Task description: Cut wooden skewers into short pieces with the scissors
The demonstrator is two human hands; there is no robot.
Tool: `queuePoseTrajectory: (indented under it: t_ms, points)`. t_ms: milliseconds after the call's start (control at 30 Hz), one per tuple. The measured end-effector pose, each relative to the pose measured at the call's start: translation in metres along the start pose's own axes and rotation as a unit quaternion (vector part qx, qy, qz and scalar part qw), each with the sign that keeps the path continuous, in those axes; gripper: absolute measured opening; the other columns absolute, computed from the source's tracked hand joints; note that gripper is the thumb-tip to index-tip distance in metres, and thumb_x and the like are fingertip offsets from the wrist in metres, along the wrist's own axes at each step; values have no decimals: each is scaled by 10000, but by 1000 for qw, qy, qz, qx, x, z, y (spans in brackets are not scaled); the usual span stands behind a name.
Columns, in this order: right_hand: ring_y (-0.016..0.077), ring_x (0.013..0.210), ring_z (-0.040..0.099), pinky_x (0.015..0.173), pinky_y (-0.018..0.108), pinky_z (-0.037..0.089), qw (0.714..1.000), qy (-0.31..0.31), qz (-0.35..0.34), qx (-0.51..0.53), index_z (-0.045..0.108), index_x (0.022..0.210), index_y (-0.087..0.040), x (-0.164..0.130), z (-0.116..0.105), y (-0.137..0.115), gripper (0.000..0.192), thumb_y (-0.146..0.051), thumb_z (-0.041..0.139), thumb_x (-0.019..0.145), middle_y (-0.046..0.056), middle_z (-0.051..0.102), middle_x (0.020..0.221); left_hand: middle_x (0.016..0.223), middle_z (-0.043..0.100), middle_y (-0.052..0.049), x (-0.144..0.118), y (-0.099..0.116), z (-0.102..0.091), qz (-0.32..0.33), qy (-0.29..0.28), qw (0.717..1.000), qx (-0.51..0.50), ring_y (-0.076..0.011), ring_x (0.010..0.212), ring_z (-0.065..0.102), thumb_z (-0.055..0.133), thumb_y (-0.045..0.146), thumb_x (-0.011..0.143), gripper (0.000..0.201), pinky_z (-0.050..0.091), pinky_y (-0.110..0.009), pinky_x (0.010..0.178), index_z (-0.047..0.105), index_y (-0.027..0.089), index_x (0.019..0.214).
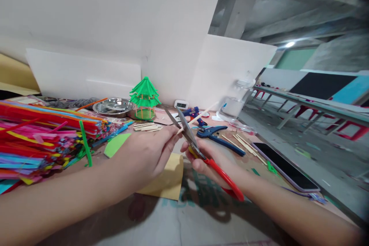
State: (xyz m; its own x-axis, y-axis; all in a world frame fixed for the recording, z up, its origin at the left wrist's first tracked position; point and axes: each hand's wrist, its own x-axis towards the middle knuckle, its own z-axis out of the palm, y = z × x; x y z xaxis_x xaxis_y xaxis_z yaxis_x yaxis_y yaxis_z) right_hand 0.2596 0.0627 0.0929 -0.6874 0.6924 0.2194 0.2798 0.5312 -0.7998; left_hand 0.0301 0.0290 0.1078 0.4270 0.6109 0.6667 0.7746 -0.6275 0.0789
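Note:
My left hand (pixel 152 148) pinches a thin wooden stick (pixel 201 115) near its end; the stick slants up and to the right. Red-handled scissors (pixel 221 175) are gripped in my right hand (pixel 211 157), their blades parted and pointing up and left. The stick crosses between the blades close to my left fingertips. Below my hands lies a sheet of tan paper (pixel 170 180). Behind them stands a small green-roofed pavilion model (pixel 145 98) with thin stick posts. A short row of cut sticks (pixel 147 127) lies in front of the model.
Bundles of coloured pipe cleaners (pixel 37 138) fill the left side. A metal bowl (pixel 113 105), a digital timer (pixel 181 104), a blue glue gun (pixel 194 113), blue pliers (pixel 220 138) and a plastic jar (pixel 233 102) stand or lie behind. A phone (pixel 284 165) rests at the right edge.

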Motion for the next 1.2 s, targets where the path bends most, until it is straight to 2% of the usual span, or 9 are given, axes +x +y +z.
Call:
queuePoseTrajectory:
  t_ms: [100,200,433,633,733,900,1033,1200]
  points:
    - [176,786,504,693,327,469,998,-27,-12,50,533,1250,-234,-4,0,4,531,-651,550,920,34,507,925,799,672,-9,5,6,-4,-49,-32,991,-121,-146,703,643,371,238,1027,241,455,-264,638,579,188,915]
    - [183,825,503,726,338,468,997,-28,-11,71,529,1249,-240,-5,1,3,603,-707,578,872,39,496,962,746,614,14,7,7,-5,-76,-56,980,-174,-134,652,578,373,255,1021,260,413,-265,616,556,196,845]
    - [172,797,488,675,321,448,993,-41,-24,110,504,1258,-231,-4,1,2,662,-724,620,833,31,498,943,827,668,21,6,7,-6,-100,-53,968,-225,-129,726,615,410,281,1011,230,419,-247,658,605,203,917]
    - [174,806,508,695,330,472,998,-22,-31,52,518,1281,-218,-4,-2,0,708,-751,599,823,39,523,959,829,702,51,7,8,-9,-99,-51,967,-229,-103,719,646,450,266,1005,203,432,-209,639,646,227,966]
    - [188,825,527,717,350,484,999,-11,-20,29,527,1289,-229,-4,-2,2,707,-747,614,816,45,535,970,824,721,40,8,6,-9,-63,-27,982,-174,-109,709,671,459,234,999,198,441,-210,626,648,215,944]
    - [184,834,523,714,331,465,1000,-12,-5,18,509,1299,-226,-6,1,1,653,-702,601,861,43,538,974,813,753,-5,3,-3,-4,37,30,999,-5,-162,678,715,438,176,989,207,478,-262,595,644,185,1000]
    - [158,770,480,670,298,429,1000,4,8,4,522,1229,-194,-7,7,-9,587,-690,513,917,24,515,920,765,751,-59,-2,-4,-3,116,60,977,166,-200,616,712,411,117,972,234,468,-300,497,643,139,989]
    - [158,744,455,642,283,399,999,33,35,5,551,1067,-186,-5,12,-18,484,-640,565,901,11,502,863,821,765,-121,-2,1,-6,171,91,948,252,-223,695,745,403,69,950,259,542,-319,545,640,56,1053]
